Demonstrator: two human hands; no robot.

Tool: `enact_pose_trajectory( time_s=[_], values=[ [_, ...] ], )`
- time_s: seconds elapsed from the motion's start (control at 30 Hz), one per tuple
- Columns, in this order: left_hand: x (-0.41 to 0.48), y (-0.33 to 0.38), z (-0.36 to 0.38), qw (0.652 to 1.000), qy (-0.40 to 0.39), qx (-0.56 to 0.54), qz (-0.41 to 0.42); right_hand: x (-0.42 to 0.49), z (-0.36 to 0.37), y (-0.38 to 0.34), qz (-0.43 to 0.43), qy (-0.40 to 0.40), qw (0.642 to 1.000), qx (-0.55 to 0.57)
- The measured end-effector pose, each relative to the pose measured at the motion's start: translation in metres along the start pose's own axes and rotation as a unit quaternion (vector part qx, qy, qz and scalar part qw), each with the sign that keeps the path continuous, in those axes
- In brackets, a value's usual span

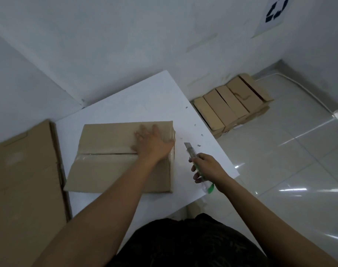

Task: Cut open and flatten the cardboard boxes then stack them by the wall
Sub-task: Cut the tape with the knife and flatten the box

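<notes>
The cardboard box (118,157) lay on the white table (145,97), near the table's front edge, its top seam taped shut. The left hand (154,143) rested palm-down on the box top at the end nearest the table's right edge, with its fingers spread and straight. The right hand (208,168) was above the table's right edge with its fingers curled round the green handle of a utility knife (191,153). The blade was extended and pointed toward the table's far side, just beside the box but not touching it. Small scraps (199,145) lay on the table near the blade. A flat cardboard sheet (23,180) lay off the table's left edge. Flattened boxes (233,105) were stacked on the floor beyond the table's right edge, against the wall.
</notes>
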State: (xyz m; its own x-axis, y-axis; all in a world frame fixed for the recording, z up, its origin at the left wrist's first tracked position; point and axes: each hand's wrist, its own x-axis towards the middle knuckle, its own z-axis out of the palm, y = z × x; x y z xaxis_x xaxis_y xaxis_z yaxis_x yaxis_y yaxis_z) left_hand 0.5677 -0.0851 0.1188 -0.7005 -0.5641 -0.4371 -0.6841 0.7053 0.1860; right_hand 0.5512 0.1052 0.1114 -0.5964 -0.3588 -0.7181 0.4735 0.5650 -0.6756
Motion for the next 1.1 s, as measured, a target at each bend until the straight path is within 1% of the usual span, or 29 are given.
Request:
enact_pose_trajectory(
  time_s=[0.07, 0.13, 0.3, 0.5, 0.77, 0.87, 0.97, 1.1],
  values=[
    [0.012, 0.009, -0.009, 1.000, 0.001, 0.024, -0.003, 0.000, 0.003, 0.000, -0.003, 0.000, 1.000, 0.015],
    [0.027, 0.012, -0.012, 0.999, -0.020, 0.051, 0.002, 0.000, 0.005, 0.000, -0.003, -0.007, 1.000, 0.029],
    [0.037, 0.021, -0.019, 0.991, -0.050, 0.115, 0.046, 0.002, 0.012, 0.001, 0.004, -0.031, 0.999, 0.035],
    [0.036, 0.017, -0.020, 0.992, -0.049, 0.095, 0.060, 0.012, 0.020, -0.006, -0.013, -0.042, 0.999, 0.031],
    [0.033, 0.017, -0.022, 0.994, -0.025, 0.087, 0.066, 0.013, 0.024, -0.011, -0.051, -0.034, 0.998, -0.018],
    [0.031, 0.015, -0.019, 0.992, -0.017, 0.097, 0.080, 0.008, 0.025, -0.008, -0.048, -0.037, 0.998, -0.035],
    [0.031, 0.015, -0.019, 0.990, -0.010, 0.112, 0.086, -0.002, 0.029, -0.007, -0.030, -0.046, 0.998, -0.025],
    [0.032, 0.013, -0.020, 0.992, -0.010, 0.094, 0.084, -0.018, 0.036, -0.004, -0.006, -0.074, 0.997, -0.028]
  ],
)
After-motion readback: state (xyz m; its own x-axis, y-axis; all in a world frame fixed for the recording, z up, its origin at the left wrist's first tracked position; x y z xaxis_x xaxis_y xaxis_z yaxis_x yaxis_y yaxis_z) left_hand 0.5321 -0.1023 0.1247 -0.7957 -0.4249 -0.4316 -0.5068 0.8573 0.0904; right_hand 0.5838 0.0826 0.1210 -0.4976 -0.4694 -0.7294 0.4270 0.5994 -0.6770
